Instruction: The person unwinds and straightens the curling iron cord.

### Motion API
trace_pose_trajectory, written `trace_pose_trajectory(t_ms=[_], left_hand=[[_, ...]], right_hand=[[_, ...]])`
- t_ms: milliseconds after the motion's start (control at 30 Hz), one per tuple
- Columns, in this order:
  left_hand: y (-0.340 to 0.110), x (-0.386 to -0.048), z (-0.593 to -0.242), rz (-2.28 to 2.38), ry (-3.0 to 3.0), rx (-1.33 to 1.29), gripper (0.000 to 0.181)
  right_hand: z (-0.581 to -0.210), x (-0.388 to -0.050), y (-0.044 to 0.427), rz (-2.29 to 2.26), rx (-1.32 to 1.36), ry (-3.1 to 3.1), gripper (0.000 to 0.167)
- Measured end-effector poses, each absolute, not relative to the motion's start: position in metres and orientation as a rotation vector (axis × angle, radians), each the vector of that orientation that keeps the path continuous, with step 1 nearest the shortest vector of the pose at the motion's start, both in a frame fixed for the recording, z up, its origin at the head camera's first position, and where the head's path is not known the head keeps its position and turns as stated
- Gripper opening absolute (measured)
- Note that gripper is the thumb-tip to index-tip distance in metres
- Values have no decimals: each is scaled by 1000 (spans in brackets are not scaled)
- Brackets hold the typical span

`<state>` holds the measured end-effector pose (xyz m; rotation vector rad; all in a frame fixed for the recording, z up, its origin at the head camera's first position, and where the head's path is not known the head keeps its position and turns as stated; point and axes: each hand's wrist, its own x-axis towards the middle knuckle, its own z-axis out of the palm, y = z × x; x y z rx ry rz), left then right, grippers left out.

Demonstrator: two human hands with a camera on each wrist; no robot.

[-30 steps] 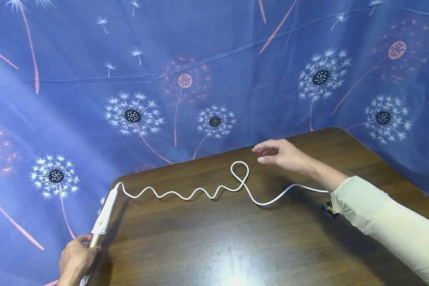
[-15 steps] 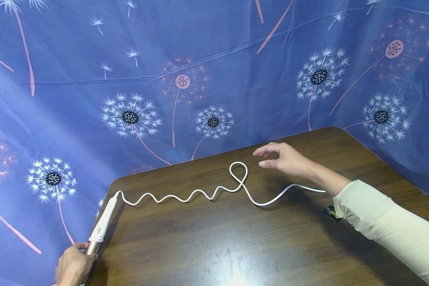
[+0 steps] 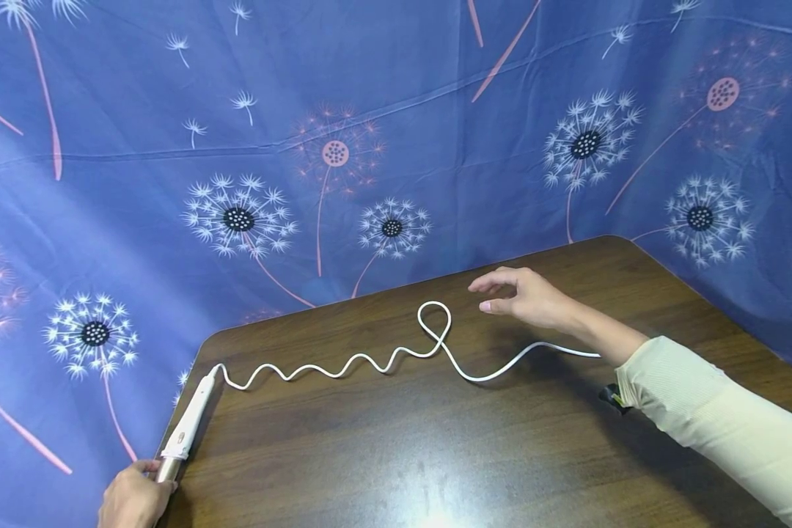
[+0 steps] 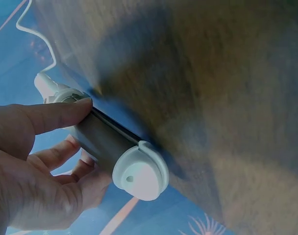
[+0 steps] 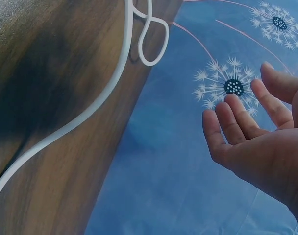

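Note:
A curling iron [image 3: 190, 423] with a white handle and a gold barrel lies along the table's left edge. My left hand [image 3: 134, 496] grips it by the barrel, the thumb along one side and the fingers on the other. The left wrist view shows its white end cap [image 4: 140, 172] beyond that hand. From the handle a white cord [image 3: 363, 356] runs in waves across the table, with one loop near the middle. Close to that loop my right hand [image 3: 531, 297] hovers, fingers loosely bent and holding nothing. In the right wrist view the cord [image 5: 85, 115] lies apart from it.
The brown wooden table [image 3: 383, 433] has a rounded far left corner and reflects a bright light at the front. A blue cloth [image 3: 475, 147] with printed dandelions hangs behind and beside it. A small black object [image 3: 612, 397] shows under the right sleeve [image 3: 706, 403].
My left hand has drawn the curling iron a little nearer along the left edge, and the cord's left end has followed. My right hand has hardly moved.

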<state>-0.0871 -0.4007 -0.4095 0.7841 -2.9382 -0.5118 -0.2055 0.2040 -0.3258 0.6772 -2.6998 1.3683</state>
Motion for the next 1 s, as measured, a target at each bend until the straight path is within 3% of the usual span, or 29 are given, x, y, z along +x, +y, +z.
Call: trace_pose_trajectory(t_ms=[733, 1000], left_hand=[[-393, -83, -414, -502, -2927, 613, 51], [-386, -84, -413, -504, -2881, 583, 40]], right_hand=[[-339, -201, 200, 1331, 667, -2713, 32], [-342, -202, 198, 1360, 687, -2703, 32]])
